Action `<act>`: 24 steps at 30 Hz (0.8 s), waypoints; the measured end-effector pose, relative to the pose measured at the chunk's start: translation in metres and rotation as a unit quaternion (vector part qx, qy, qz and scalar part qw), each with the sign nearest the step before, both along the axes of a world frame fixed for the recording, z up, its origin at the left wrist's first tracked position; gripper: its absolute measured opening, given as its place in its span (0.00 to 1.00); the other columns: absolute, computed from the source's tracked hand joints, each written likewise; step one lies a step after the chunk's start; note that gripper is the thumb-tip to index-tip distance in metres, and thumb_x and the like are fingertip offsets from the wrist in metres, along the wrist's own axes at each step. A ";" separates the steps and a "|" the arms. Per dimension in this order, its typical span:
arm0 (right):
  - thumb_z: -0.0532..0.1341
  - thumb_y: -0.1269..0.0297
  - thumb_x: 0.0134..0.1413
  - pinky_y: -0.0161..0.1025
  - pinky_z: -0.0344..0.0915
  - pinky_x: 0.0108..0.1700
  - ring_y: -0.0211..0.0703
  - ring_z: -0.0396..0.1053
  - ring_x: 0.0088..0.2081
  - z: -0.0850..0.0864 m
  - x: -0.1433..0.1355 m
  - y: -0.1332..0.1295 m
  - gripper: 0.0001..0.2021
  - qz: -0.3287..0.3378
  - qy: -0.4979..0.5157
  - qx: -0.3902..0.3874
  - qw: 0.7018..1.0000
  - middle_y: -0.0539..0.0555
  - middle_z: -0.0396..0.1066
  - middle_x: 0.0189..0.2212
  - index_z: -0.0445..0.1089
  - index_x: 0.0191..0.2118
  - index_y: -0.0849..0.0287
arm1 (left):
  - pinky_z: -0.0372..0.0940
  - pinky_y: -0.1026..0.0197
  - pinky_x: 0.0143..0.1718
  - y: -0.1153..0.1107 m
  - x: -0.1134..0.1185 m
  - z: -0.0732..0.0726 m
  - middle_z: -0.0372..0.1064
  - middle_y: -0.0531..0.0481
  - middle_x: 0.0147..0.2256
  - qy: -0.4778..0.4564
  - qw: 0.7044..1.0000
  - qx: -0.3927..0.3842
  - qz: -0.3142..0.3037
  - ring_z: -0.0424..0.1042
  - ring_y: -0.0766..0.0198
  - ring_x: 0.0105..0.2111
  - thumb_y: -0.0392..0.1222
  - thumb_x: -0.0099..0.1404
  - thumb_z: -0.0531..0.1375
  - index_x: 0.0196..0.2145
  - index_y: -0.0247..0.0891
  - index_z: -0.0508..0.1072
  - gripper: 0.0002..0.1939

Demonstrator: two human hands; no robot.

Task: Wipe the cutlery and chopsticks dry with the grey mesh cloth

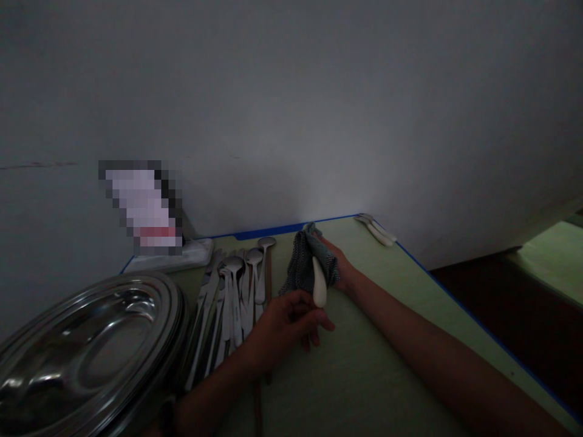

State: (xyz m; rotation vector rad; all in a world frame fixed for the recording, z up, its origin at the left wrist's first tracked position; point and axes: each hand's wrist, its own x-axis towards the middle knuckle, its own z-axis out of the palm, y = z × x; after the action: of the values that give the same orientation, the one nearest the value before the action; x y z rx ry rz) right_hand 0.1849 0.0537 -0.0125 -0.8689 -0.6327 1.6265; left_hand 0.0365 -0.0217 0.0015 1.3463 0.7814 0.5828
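A grey-green cloth point(300, 264) is bunched over the middle of the table, wrapped round the far part of a piece of cutlery. Only its white handle point(319, 284) shows, pointing toward me; the far end is hidden in the cloth. My left hand point(291, 325) is closed at the near end of the handle, with its fingers around the tip. On the far right side of the cloth, my right hand point(334, 258) grips the cloth, its fingers mostly hidden behind the folds.
Left of my hands lie several metal spoons point(234, 264) and knives point(200, 321). Stacked oval metal trays point(168, 303) fill the near left. A blurred-out screen point(146, 209) stands on a white base point(195, 255). White-handled cutlery point(380, 235) lies at the back right, near a wall point(273, 121).
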 end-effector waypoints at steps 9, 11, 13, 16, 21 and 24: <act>0.61 0.54 0.45 0.40 0.65 0.40 0.41 0.69 0.31 0.000 0.000 0.000 0.12 0.004 -0.004 0.000 1.000 0.47 0.71 0.23 0.68 0.35 0.53 | 0.61 0.69 0.20 0.000 0.000 0.001 0.73 0.51 0.28 0.006 1.000 0.006 0.000 0.65 0.72 0.19 0.42 0.59 0.58 0.30 0.35 0.65 0.08; 0.61 0.53 0.44 0.40 0.65 0.39 0.41 0.69 0.30 0.000 0.000 0.000 0.12 0.008 -0.007 -0.005 1.000 0.47 0.72 0.23 0.68 0.34 0.53 | 0.61 0.69 0.20 0.001 0.001 0.000 0.73 0.51 0.28 0.004 1.000 -0.001 0.003 0.65 0.72 0.19 0.42 0.58 0.59 0.31 0.35 0.65 0.08; 0.61 0.53 0.45 0.41 0.64 0.40 0.42 0.69 0.31 0.001 0.000 0.000 0.12 0.008 -0.008 -0.013 1.000 0.47 0.71 0.24 0.68 0.34 0.53 | 0.61 0.69 0.20 0.001 0.001 0.000 0.73 0.52 0.28 0.002 1.000 -0.005 0.001 0.65 0.72 0.19 0.42 0.58 0.60 0.31 0.35 0.65 0.08; 0.60 0.55 0.47 0.42 0.63 0.43 0.42 0.69 0.32 0.001 0.000 0.001 0.10 -0.007 -0.014 -0.014 1.000 0.47 0.71 0.24 0.69 0.34 0.53 | 0.60 0.70 0.20 0.001 0.001 0.001 0.73 0.52 0.27 -0.001 1.000 -0.002 -0.001 0.64 0.73 0.18 0.41 0.58 0.60 0.30 0.34 0.66 0.08; 0.60 0.55 0.46 0.40 0.64 0.41 0.40 0.68 0.30 0.000 0.000 0.001 0.10 -0.012 -0.010 0.003 1.000 0.47 0.73 0.26 0.70 0.35 0.53 | 0.60 0.70 0.19 0.000 0.000 0.002 0.72 0.53 0.26 -0.010 1.000 -0.010 0.000 0.64 0.73 0.19 0.40 0.58 0.59 0.30 0.34 0.66 0.07; 0.61 0.55 0.45 0.39 0.64 0.40 0.39 0.68 0.30 0.000 0.000 0.001 0.11 -0.013 -0.012 0.011 1.000 0.47 0.73 0.26 0.70 0.35 0.54 | 0.61 0.69 0.20 0.000 0.000 0.000 0.73 0.52 0.27 -0.008 1.000 -0.005 0.002 0.65 0.73 0.19 0.41 0.58 0.59 0.30 0.34 0.66 0.08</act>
State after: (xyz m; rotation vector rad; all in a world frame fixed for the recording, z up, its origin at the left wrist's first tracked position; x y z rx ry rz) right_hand 0.1849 0.0543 -0.0124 -0.8788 -0.6524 1.5851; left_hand 0.0365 -0.0213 0.0019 1.3296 0.7732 0.5927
